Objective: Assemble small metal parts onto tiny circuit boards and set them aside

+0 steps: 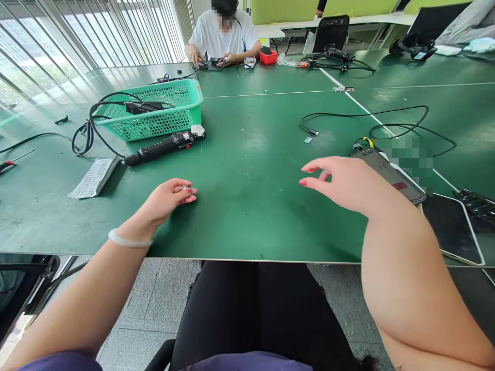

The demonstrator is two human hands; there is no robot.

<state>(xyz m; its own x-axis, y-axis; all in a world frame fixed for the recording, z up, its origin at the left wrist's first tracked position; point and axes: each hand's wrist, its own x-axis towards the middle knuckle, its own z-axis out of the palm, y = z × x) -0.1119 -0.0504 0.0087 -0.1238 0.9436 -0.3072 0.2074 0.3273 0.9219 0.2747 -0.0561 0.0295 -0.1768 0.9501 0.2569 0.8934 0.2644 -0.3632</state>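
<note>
My left hand is closed above the green table, its thumb and fingers around a small silvery metal piece whose kind I cannot make out. Most of that piece is hidden by the fingers. To the right, my right hand hovers over the table with thumb and forefinger apart and nothing between them. Beyond the left hand lies a black electric screwdriver. Left of it is a folded paper with writing. A small light-coloured chip and a cable plug lie beyond my right hand.
A green plastic basket with cables and a black adapter stands at the back left. Right of my right hand lie a grey device and a dark tablet-like panel. Across the table, a person in white handles small parts near a red box.
</note>
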